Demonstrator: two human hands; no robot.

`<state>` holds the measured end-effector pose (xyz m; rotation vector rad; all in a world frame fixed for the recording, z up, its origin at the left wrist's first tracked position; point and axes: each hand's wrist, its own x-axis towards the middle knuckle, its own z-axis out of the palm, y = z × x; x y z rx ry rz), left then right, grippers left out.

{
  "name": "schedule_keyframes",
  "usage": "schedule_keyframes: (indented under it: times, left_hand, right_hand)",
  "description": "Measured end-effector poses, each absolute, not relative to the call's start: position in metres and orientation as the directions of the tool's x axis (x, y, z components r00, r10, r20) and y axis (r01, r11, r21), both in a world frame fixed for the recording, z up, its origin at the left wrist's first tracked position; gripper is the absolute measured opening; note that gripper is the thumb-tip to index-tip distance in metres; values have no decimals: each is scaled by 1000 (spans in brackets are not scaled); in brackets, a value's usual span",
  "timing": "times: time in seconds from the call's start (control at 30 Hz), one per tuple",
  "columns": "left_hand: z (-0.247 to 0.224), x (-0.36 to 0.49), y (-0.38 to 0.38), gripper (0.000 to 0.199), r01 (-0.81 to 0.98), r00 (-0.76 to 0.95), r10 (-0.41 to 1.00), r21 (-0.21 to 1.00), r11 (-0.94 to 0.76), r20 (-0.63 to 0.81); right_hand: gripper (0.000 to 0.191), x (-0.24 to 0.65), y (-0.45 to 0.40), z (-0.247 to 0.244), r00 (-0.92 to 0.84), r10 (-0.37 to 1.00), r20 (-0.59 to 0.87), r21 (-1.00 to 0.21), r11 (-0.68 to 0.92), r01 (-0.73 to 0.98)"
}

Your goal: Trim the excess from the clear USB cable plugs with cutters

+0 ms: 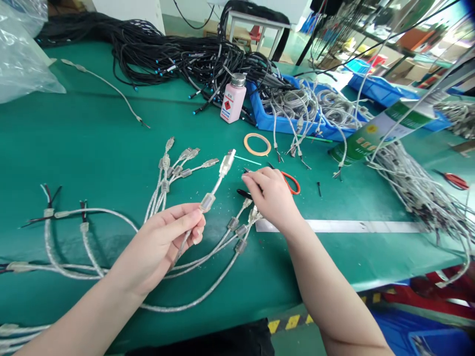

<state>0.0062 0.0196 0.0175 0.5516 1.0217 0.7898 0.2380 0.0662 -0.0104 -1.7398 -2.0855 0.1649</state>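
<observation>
My left hand (163, 242) pinches a clear-jacketed USB cable (216, 185) just below its bead-like block, with the plug tilted up and to the right. My right hand (270, 195) is curled low over the table, fingers pointing down and mostly hidden. Around it show the orange handle (293, 183) of a tool and a black handle (244, 194). Whatever its fingers grip is out of sight. More USB cables (222, 242) lie under and between my hands, and a cluster of USB plugs (174, 168) rests behind my left hand. Stripped wire ends (48, 198) lie at left.
Behind stand a pink bottle (233, 99) and blue trays (263, 116) of coiled cables. A tape roll (257, 144), a metal ruler (341, 226) and a green-white can (382, 131) lie to the right. Black cables (166, 54) heap along the back; red-handled scissors (455, 181) lie far right.
</observation>
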Motion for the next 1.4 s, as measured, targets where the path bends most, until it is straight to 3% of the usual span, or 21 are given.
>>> schedule_keyframes:
  times: [0.2, 0.43, 0.6, 0.67, 0.77, 0.87, 0.97, 1.03, 1.1, 1.4]
  left_hand:
    - [22, 4, 18, 15, -343, 286, 783, 704, 622, -552]
    - [21, 5, 16, 21, -343, 256, 783, 704, 622, -566]
    - [20, 3, 16, 15, -402, 285, 774, 663, 632, -565]
    - [21, 2, 17, 13, -416, 318, 776, 655, 630, -545]
    - [23, 2, 18, 10, -430, 333, 792, 665, 611, -512]
    - [24, 2, 18, 8, -460, 333, 813, 671, 582, -477]
    - [24, 2, 17, 7, -488, 348, 828, 669, 561, -441]
    - [23, 1, 16, 6, -494, 360, 832, 670, 554, -422]
    - [22, 1, 16, 8, -497, 384, 834, 672, 548, -396]
    - [24, 5, 14, 20, -594, 469, 827, 583, 555, -309]
  right_hand:
    - [17, 267, 88, -22, 107, 978, 179, -357, -36, 934]
    - [19, 279, 98, -35, 169, 983, 67, -416, -126, 900]
    - [17, 275, 97, -33, 280, 938, 203, -534, -134, 835]
    - [11, 272, 95, -27, 318, 912, 259, -612, -100, 785]
    - [17, 262, 84, -13, 324, 892, 316, -700, -11, 714]
    - [23, 245, 65, 2, 244, 895, 374, -726, 119, 677]
    - [18, 225, 41, 12, 23, 895, 446, -707, 337, 622]
    - [14, 213, 26, 14, -152, 866, 477, -645, 462, 608]
    - [21, 203, 16, 14, -284, 822, 493, -575, 553, 603]
    - [19, 184, 8, 7, -402, 784, 473, -521, 617, 590]
